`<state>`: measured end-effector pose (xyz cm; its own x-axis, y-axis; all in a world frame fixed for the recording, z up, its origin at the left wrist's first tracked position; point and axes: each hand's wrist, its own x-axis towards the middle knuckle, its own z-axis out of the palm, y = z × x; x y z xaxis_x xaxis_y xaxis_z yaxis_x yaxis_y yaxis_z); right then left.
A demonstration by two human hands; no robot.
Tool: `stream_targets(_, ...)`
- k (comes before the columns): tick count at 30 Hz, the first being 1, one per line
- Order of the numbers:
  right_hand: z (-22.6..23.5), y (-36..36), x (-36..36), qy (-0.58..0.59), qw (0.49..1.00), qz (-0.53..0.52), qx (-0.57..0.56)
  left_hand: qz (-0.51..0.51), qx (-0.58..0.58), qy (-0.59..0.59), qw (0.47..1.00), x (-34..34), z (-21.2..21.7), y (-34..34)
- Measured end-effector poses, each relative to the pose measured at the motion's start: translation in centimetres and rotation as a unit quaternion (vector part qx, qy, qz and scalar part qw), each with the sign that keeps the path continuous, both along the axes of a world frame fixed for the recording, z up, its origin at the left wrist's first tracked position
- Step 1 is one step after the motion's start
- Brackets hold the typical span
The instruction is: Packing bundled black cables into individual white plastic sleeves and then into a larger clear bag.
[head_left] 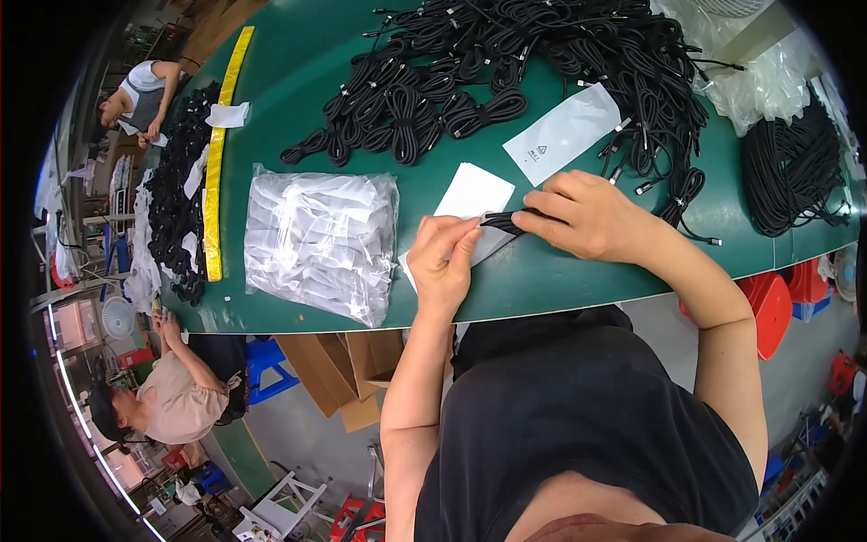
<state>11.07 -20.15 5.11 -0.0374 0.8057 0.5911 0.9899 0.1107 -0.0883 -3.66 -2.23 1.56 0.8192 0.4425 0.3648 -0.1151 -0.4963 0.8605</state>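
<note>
Near the table's front edge, my left hand (442, 257) pinches one end of a coiled black cable (501, 222) between thumb and fingertips. My right hand (591, 217) grips the other end of that coil, its fingers curled over it, so part of the cable is hidden. Just beyond my left hand lies a stack of white paper slips (476, 190). A pale sheet or pouch (489, 242) shows below the coil, partly covered by my hands. Farther right, a flat white pouch (562, 135) with small print lies beside my right hand.
Many bundled black cables (406, 117) cover the far side of the green table (298, 54). A clear bag of white pieces (321, 239) sits left, a large black cable coil (790, 172) right. Yellow tape (217, 181) crosses the left side, where two people work.
</note>
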Motion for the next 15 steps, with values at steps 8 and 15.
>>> stream_targets(8,4.3,0.1,-2.5,0.08,0.996,0.034,0.013,-0.064,-0.022,-0.079,0.995,-0.2,2.7,-2.2)
stream_targets(15,5.7,0.6,-1.2,0.132,0.983,0.022,0.124,-0.141,-0.2,-0.136,0.96,0.1,4.7,-3.0)
